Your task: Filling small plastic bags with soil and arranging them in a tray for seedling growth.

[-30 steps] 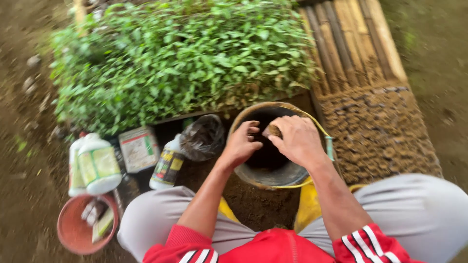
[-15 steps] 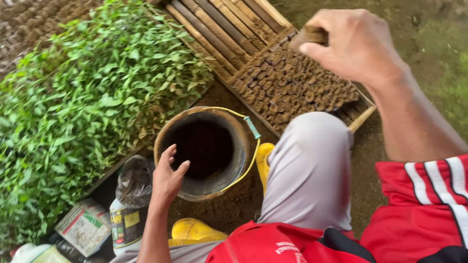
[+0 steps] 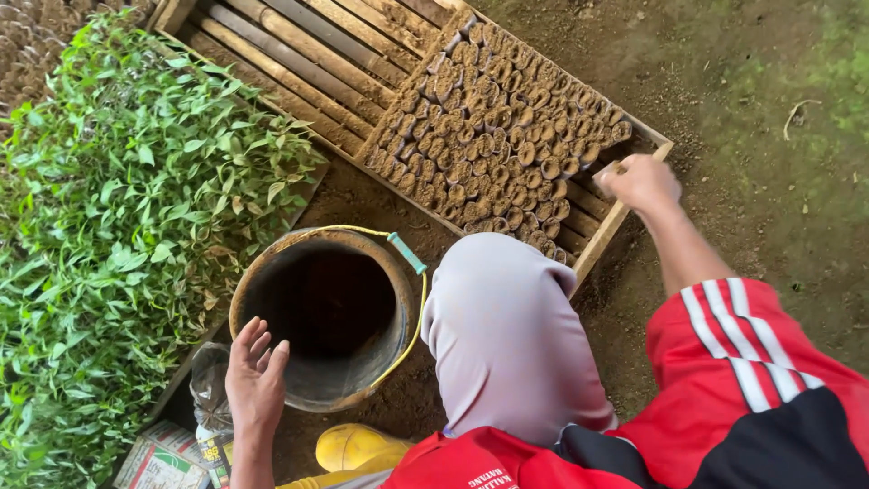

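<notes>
We are resting open left hand (image 3: pixel 255 376) at bucket (image 3: pixel 272 272) rim; right hand (image 3: pixel 639 181) is pinching a soil pot (image 3: pixel 614 168) at tray (image 3: pixel 605 237) edge.

Upright soil-caked bucket (image 3: pixel 326 317); packed soil-filled pots (image 3: pixel 507 136) in slatted tray (image 3: pixel 625 213).

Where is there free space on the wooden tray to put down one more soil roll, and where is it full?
The bare slats on the tray's far side, between the green seedlings and the block of soil rolls, are free. A narrow strip of slats by the right hand is also open. The block itself is tightly packed. The left hand rests at the bucket's rim.
</notes>
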